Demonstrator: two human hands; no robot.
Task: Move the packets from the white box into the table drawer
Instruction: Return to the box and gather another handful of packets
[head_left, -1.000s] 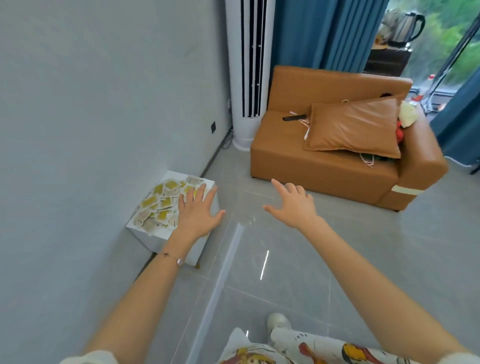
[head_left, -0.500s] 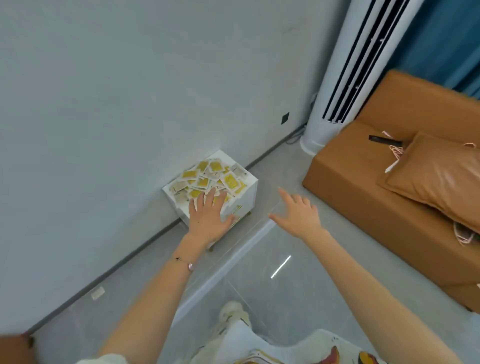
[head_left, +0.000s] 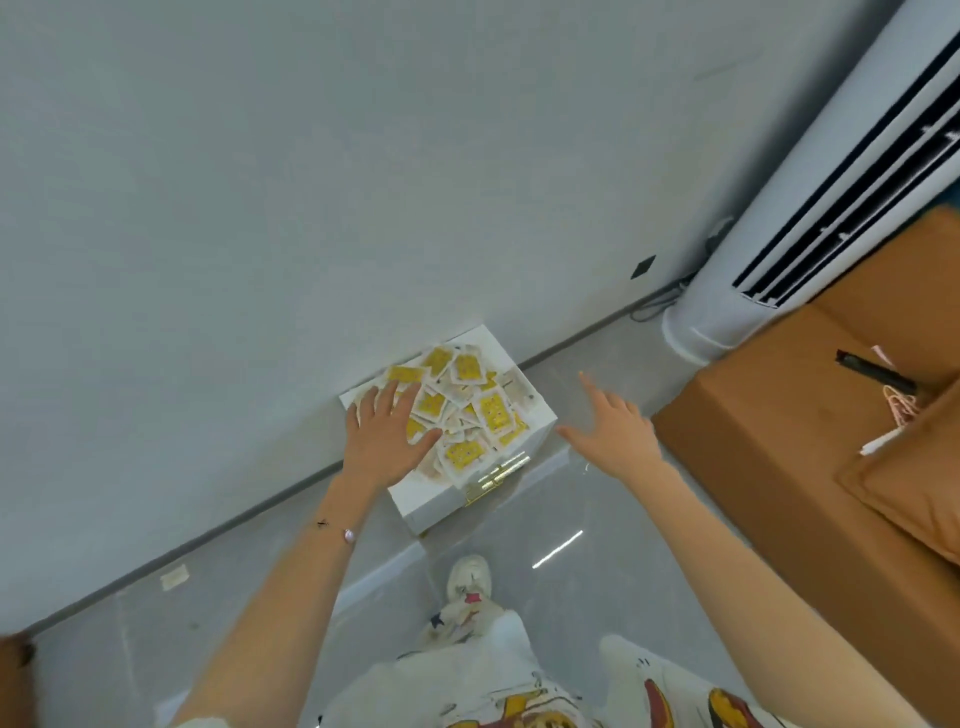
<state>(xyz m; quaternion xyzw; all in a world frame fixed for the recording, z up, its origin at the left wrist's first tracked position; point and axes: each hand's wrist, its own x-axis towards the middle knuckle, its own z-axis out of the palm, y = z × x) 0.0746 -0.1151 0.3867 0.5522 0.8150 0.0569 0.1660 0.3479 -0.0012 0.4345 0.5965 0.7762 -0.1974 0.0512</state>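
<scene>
The white box (head_left: 415, 493) stands on the floor (head_left: 597, 504), with its far side close to the wall (head_left: 311, 208). It is open at the top and filled to the rim with small packets (head_left: 488, 410), yellow and white. They lie flat in a loose heap and point in many directions, so the heap has no common long axis. A gold metal fitting (head_left: 496, 475) shows on the box's near right edge.

The left hand (head_left: 387, 441) is directly over the left part of the heap, palm down, with the fingers straight and spread wide toward the box's far left corner. It seems to touch the top packets, but I cannot tell whether it presses on them; it holds nothing. The right hand (head_left: 613, 436) is also wide, fingers spread. It hovers over the floor beside the box's right corner, apart from the box, and holds nothing.

So the packets lie under the left hand and to the left of the right hand, and the left hand is clearly the nearer one. In my judgement the step in hand is the first grasp: the left fingers must curl to gather some packets, and the right hand would have to cross the right edge to help. No packet is seen outside the box, and the table drawer is not in view.
</scene>
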